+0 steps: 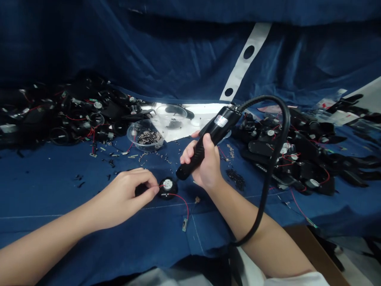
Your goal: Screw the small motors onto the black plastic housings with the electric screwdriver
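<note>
Just right of the left hand (133, 194), a small black part (168, 185) lies near the middle of the counter (35, 190), its white disc facing up. That hand is pinched closed, thumb and forefinger together on the part's left edge, where a short bit of red wire shows at the fingertips. From the part's lower edge a red lead (187, 206) runs right and then curves down toward the person, ending in a small board (185, 225) whose long axis points nearly straight at the person.

Above and right of the part is the black driver (218, 125), wrapped by the curled fingers and thumb of the right hand (206, 167). Its long axis slopes across the view: the working end points down and left toward the part, the cable end up and right. Whether its tip touches the part I cannot tell. A thick cable (288, 123) loops from the upper end, over the right and down across the right forearm.

Beyond the part, small screws (150, 137) fill the bottom of a clear dish (130, 137), and more lie loose around it. A second dish (184, 108) sits just behind, on a white sheet (205, 112). Small black pieces (235, 178) lie right of the right hand. Heaps of black parts with red wires flank all this, a left heap (74, 107) and a right heap (312, 155). A blue curtain (149, 55) hangs at the back.
</note>
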`<state>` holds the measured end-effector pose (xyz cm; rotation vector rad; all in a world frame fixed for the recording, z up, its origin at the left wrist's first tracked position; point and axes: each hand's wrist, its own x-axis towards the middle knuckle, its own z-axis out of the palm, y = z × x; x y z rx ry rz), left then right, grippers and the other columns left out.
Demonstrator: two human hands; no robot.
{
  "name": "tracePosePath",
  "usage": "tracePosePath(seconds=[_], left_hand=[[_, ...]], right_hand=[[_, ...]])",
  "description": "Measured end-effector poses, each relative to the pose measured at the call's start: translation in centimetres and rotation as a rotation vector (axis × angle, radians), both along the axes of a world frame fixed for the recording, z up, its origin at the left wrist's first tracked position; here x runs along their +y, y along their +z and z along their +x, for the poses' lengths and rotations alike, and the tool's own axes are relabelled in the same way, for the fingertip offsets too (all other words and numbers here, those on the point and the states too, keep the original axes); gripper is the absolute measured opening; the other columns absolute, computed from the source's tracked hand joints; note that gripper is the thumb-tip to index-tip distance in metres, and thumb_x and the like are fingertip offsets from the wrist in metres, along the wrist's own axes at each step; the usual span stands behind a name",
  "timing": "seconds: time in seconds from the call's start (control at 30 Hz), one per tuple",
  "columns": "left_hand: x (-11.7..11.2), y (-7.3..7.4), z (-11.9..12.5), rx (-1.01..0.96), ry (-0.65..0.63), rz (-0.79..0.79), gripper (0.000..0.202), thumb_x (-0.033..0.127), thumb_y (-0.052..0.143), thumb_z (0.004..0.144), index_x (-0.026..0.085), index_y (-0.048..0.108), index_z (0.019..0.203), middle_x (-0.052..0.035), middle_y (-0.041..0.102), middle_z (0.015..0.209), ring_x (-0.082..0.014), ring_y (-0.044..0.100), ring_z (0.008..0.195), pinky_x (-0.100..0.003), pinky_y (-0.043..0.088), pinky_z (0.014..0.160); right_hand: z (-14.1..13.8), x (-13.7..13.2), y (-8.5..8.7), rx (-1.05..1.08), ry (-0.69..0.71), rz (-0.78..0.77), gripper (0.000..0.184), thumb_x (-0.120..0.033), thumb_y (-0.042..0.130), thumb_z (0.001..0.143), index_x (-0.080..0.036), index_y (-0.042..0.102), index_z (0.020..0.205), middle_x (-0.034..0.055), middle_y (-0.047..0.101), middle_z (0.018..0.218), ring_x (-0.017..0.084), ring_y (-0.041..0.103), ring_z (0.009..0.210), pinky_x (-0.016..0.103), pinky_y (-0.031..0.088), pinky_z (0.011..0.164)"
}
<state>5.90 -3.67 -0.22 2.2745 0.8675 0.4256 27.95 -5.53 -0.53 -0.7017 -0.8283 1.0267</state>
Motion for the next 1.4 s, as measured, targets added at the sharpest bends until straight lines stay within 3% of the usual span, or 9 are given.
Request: tracePosePath(seconds=[0.13,0.47,0.57,0.7,0.9,1.1,1.23,1.3,1.4], left_hand=[[-0.3,0.1,0.3,-0.109,0.059,-0.262,0.038,0.056,0.056,0.098,0.024,0.075,0.093,-0.0016,0.078,0.099,-0.0209,0.071,0.094,-0.031,0.053,0.086],[1.0,-1.1,-0.3,-0.301,-0.062,-0.384,0.042,0.05,0.037,0.107,0.022,0.068,0.104,-0.0068,0.078,0.106,-0.0215,0.07,0.103,-0.034,0.053,0.095],[1.1,-1.6,0.2,-0.257,-0.02,-0.237,0.023,0.038,0.053,0.102,0.022,0.069,0.104,-0.0049,0.076,0.099,-0.0172,0.069,0.089,-0.03,0.054,0.083],[1.2,-1.9,0.8,-0.221,-0.137,0.018,0.016,0.033,0.064,0.096,0.022,0.076,0.097,-0.0039,0.07,0.094,-0.013,0.062,0.077,-0.026,0.052,0.073],[1.1,-2.1,1.1,-0.209,-0.212,0.115,0.015,0.026,0.061,0.099,0.021,0.074,0.095,-0.0037,0.067,0.089,-0.0117,0.061,0.075,-0.024,0.05,0.068],[-1.1,-1.8,1.7,-0.134,-0.246,0.263,0.014,0.018,0.052,0.099,0.019,0.064,0.092,-0.0036,0.064,0.089,-0.0136,0.057,0.075,-0.028,0.048,0.072],[-0.7,-0.4,0.4,-0.044,-0.231,0.281,0.017,0.032,0.06,0.098,0.023,0.069,0.111,-0.0063,0.069,0.108,-0.0197,0.065,0.098,-0.033,0.053,0.088],[0.6,0.3,-1.1,0.053,-0.265,0.284,0.044,0.04,0.071,0.091,0.028,0.064,0.133,-0.0084,0.066,0.132,-0.0259,0.063,0.12,-0.039,0.053,0.102],[3.1,0.7,-3.6,0.27,-0.361,0.271,0.074,0.036,0.079,0.081,0.037,0.052,0.15,-0.0062,0.054,0.155,-0.0337,0.049,0.144,-0.047,0.05,0.111]], right_hand=[[0.1,0.1,0.0,0.006,-0.001,-0.022,0.045,-0.067,0.068,0.088,-0.025,0.054,0.099,-0.0081,0.05,0.059,0.01,0.048,0.048,0.028,0.049,0.053],[0.2,0.1,-0.1,0.009,0.017,-0.019,0.046,-0.068,0.068,0.087,-0.025,0.055,0.1,-0.0079,0.049,0.06,0.01,0.048,0.048,0.028,0.049,0.053],[0.2,0.0,0.0,0.013,0.026,-0.025,0.046,-0.067,0.069,0.088,-0.025,0.055,0.1,-0.0077,0.05,0.06,0.01,0.049,0.049,0.028,0.049,0.054],[0.3,0.0,0.1,0.011,0.026,-0.024,0.046,-0.067,0.069,0.087,-0.025,0.055,0.1,-0.0075,0.05,0.06,0.01,0.048,0.049,0.028,0.049,0.055],[0.2,-0.1,0.0,0.005,0.033,-0.062,0.048,-0.071,0.067,0.086,-0.026,0.054,0.1,-0.0073,0.048,0.061,0.011,0.048,0.05,0.03,0.049,0.056],[-0.1,-0.1,-0.2,-0.005,0.134,-0.066,0.053,-0.075,0.066,0.084,-0.027,0.054,0.102,-0.0075,0.048,0.061,0.012,0.048,0.05,0.029,0.046,0.054],[-0.1,-0.3,-0.3,0.0,0.176,-0.026,0.053,-0.075,0.066,0.085,-0.026,0.055,0.102,-0.0078,0.049,0.06,0.011,0.048,0.05,0.029,0.047,0.053],[-0.1,-0.3,-0.3,0.009,0.192,-0.006,0.051,-0.073,0.067,0.086,-0.026,0.055,0.102,-0.0078,0.049,0.061,0.011,0.049,0.05,0.029,0.049,0.055],[0.0,-0.4,-0.3,-0.004,0.191,-0.017,0.052,-0.074,0.067,0.086,-0.026,0.055,0.102,-0.0078,0.05,0.061,0.012,0.05,0.051,0.03,0.051,0.058]])
